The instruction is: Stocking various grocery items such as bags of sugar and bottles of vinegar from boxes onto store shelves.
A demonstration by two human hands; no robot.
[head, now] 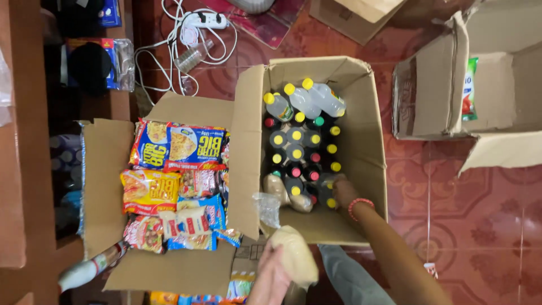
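My left hand [271, 277] holds a pale beige bag of powder or grain [293, 257] just outside the near edge of an open cardboard box [372, 141]. My right hand [342, 191] reaches down into that box and rests on a dark bottle with a yellow cap [329, 199]; a red bead bracelet circles the wrist. The box holds several upright bottles with yellow, red and green caps [296, 149], clear bottles [313, 99] lying at the far end, and small beige bags [275, 186] at the near end.
A second open box [104, 186] on the left is packed with colourful noodle packets [178, 147]. Another open carton [497, 85] with a green sachet lies at the right on the red tiled floor [480, 214]. A white power strip and cables [197, 25] lie at the top.
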